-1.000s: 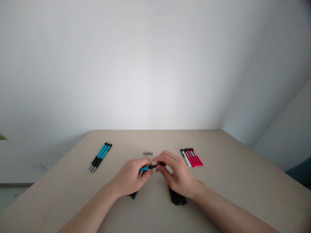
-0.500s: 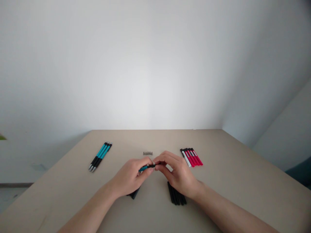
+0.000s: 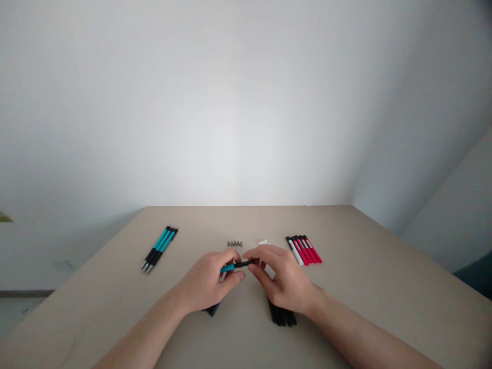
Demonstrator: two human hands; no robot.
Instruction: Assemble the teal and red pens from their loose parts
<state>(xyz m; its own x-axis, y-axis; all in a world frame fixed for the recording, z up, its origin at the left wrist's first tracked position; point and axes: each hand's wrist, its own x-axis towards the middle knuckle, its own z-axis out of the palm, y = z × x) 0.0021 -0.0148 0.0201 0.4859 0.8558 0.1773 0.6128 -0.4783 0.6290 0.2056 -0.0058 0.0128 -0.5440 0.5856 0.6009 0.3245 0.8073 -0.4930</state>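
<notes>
A pen (image 3: 240, 265) with a blue barrel and a black grip lies sideways between my two hands, above the middle of the table. My left hand (image 3: 207, 279) is closed around its blue end, the rest of which the fingers hide. At the other end, my right hand (image 3: 286, 277) pinches the black tip between thumb and fingers. Several dark tubes (image 3: 282, 313) lie side by side below my right wrist. Partly covered by my left hand are some dark pieces (image 3: 212, 310). Small metal cone tips (image 3: 234, 244) stand in a row just beyond the hands.
Blue and black pens (image 3: 159, 248) lie together on the left of the beige table (image 3: 115, 297). To the right, several red barrels and one white one (image 3: 303, 249) with black ends form a row. Small white pieces (image 3: 263, 242) show behind my right hand. A wall rises at the back.
My right hand has shifted slightly right, so more of the black grip shows between the hands. My left thumb has eased away from the pen. White pieces have come into sight.
</notes>
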